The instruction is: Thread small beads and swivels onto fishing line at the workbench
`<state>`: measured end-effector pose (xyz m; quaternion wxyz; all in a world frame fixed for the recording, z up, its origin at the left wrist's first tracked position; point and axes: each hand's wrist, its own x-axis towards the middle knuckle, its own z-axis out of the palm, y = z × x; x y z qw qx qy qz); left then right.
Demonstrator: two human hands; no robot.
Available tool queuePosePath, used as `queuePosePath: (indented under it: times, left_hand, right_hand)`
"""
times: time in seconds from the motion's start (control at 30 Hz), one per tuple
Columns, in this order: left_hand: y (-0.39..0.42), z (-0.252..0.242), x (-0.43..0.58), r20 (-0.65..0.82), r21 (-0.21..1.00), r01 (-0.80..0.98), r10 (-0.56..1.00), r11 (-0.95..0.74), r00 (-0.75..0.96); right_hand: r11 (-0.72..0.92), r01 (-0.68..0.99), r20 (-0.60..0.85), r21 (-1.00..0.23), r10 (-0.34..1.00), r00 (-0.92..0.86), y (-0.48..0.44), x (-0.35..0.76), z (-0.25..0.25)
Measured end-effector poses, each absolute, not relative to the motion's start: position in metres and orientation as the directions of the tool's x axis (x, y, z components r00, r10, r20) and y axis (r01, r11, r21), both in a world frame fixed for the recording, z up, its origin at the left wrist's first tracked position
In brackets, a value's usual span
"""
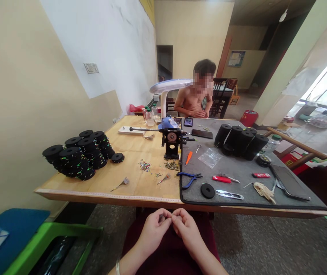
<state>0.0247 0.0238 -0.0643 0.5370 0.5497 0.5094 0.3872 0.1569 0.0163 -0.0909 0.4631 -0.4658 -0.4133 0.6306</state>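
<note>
Pinching something tiny between both hands over the lap | left hand (153, 225) and right hand (184, 225) meet fingertip to fingertip, item too small to identify | wooden table (140, 191) edge just beyond the grip.

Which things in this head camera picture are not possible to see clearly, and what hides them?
- What the left hand and right hand pinch between them: too small, covered by the fingers.
- Small coloured beads on the wooden table: too tiny to tell apart.
- Second person behind the white desk lamp: face blurred, lower body hidden by the table.
- Black tablet at the grey mat's right corner: screen dark, nothing readable.
</note>
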Motion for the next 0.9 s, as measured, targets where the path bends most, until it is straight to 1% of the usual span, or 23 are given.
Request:
queuePosePath:
  times: [0.07,0.17,0.33,0.47,0.57,0.7,0.8,0.9]
  left_hand:
    - [0.024,-0.064,0.023,-0.123,0.987,0.124,0.978,0.103,0.168]
    - [0.025,-0.066,0.02,-0.15,0.987,0.08,0.971,0.137,0.186]
    - [0.026,-0.067,0.02,-0.136,0.99,0.047,0.976,0.13,0.168]
    - [0.025,-0.066,0.021,-0.102,0.992,0.079,0.987,0.093,0.12]
    - [0.023,-0.068,0.021,-0.111,0.992,0.068,0.991,0.106,0.079]
    - [0.028,-0.069,0.016,-0.101,0.994,0.043,0.995,0.1,0.002]
    - [0.035,-0.066,0.006,-0.085,0.996,0.0,0.994,0.085,-0.072]
    - [0.037,-0.06,-0.003,-0.143,0.989,-0.057,0.988,0.139,-0.062]
  right_hand:
    - [-0.226,-0.122,-0.204,-0.967,0.964,-0.168,0.016,0.157,-0.09]
    - [-0.18,-0.019,-0.174,-0.984,0.97,-0.172,0.015,0.157,-0.089]
    - [-0.17,0.014,-0.17,-0.985,0.969,-0.182,0.013,0.156,-0.087]
    - [-0.115,0.059,-0.122,-0.992,0.984,-0.133,0.012,0.156,-0.084]
    - [-0.096,0.085,-0.105,-0.992,0.989,-0.103,0.012,0.156,-0.081]
    - [-0.087,0.084,-0.095,-0.993,0.991,-0.09,0.012,0.157,-0.082]
    - [-0.099,0.046,-0.102,-0.994,0.993,-0.061,0.012,0.16,-0.085]
    - [-0.165,-0.039,-0.162,-0.986,0.984,-0.072,0.011,0.162,-0.088]
